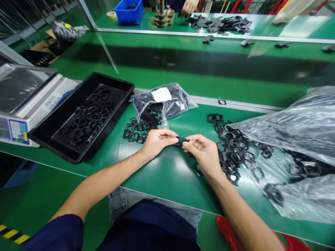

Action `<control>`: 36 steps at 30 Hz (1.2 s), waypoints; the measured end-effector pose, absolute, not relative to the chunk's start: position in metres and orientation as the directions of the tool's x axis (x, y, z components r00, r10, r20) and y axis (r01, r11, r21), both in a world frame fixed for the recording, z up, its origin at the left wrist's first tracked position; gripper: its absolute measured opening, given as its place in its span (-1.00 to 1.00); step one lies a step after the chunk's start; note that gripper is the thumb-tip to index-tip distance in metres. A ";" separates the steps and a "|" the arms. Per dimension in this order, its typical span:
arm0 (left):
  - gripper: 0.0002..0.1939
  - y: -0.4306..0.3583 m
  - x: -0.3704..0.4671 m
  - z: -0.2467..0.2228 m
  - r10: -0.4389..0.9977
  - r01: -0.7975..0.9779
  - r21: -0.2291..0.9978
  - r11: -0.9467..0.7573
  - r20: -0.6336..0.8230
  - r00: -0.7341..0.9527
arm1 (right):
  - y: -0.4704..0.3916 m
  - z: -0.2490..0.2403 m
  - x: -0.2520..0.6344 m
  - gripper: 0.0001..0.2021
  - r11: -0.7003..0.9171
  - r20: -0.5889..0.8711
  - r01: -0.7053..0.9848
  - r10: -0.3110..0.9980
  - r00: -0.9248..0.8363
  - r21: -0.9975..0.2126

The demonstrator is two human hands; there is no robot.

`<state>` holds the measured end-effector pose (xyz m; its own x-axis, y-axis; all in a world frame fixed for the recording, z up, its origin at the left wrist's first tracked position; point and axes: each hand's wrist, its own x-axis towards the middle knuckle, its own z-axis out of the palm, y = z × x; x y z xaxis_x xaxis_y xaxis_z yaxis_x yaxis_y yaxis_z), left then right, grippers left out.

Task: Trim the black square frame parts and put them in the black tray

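Observation:
Between my two hands, over the green table, is a small black plastic ring-shaped part (182, 138). My left hand (159, 140) pinches its left end between thumb and fingers. The other end is gripped by the fingertips of my right hand (202, 150). Just behind my left hand lies a pile of black ring parts (136, 132), partly under a clear plastic bag (180, 99) with a white label. A larger heap of similar black parts (232, 153) spreads beside my right hand, reaching the mouth of a big clear plastic bag (293, 118).
At left a black tray (75, 148) holds many black parts, next to a weighing scale (15, 122). One loose part (222, 102) lies on the metal rail. Across the conveyor (157, 66), where black pieces lie, are a blue bin (128, 14) and another person's hand (190, 7).

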<state>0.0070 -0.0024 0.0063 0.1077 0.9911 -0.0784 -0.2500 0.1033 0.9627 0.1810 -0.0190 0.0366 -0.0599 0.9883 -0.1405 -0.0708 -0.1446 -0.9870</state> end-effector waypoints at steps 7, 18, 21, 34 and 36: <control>-0.63 -0.003 0.009 0.007 0.987 -0.297 0.943 0.151 -0.127 0.099 | -0.018 0.035 0.181 -0.70 -0.179 -0.169 -0.130 0.982 -0.083 -0.975; -0.64 -0.003 0.008 0.009 0.987 -0.301 0.945 0.129 -0.092 0.134 | -0.017 0.033 0.184 -0.66 -0.112 -0.101 -0.097 0.989 -0.106 -0.989; -0.64 -0.004 0.008 0.008 0.988 -0.267 0.959 0.093 -0.055 0.145 | -0.017 0.033 0.185 -0.68 -0.075 -0.067 -0.078 0.993 -0.101 -0.994; -0.65 -0.002 0.006 0.002 0.991 -0.148 0.988 0.033 -0.013 0.133 | -0.021 0.029 0.184 -0.78 0.055 0.049 0.099 0.997 -0.062 -0.994; -0.62 -0.002 0.006 0.002 0.986 -0.184 0.981 0.067 -0.036 0.165 | -0.021 0.029 0.184 -0.78 0.097 0.090 0.123 0.994 -0.061 -0.988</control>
